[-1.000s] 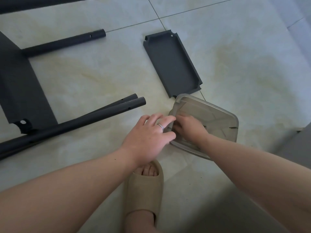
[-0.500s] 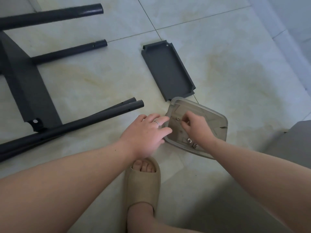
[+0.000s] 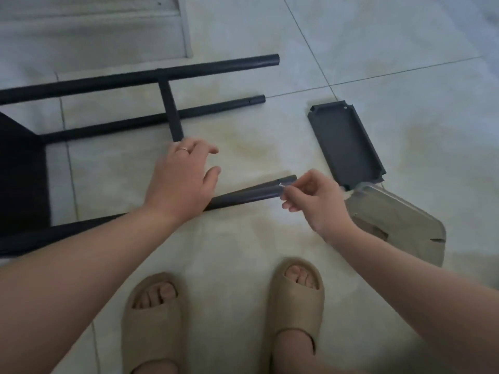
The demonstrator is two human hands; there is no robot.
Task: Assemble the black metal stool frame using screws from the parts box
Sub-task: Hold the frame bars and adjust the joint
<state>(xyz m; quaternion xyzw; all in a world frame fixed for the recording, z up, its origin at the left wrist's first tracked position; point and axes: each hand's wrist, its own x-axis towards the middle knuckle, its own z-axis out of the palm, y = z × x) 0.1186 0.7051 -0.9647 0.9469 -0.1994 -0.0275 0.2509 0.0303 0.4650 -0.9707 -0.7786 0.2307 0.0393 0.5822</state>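
The right hand (image 3: 321, 203) pinches a tiny screw (image 3: 282, 185) by the end of a black stool leg (image 3: 248, 195), and the left hand (image 3: 181, 179) is spread open over that leg

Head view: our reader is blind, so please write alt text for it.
A right hand pinches a small screw at the end of a black tube lying on a tiled floor; the left hand is open over that tube. A dark panel and clear parts box lie to the right.

Matt black metal frame (image 3: 167, 74), translucent plastic box (image 3: 399, 220), glossy tiles (image 3: 405, 49).
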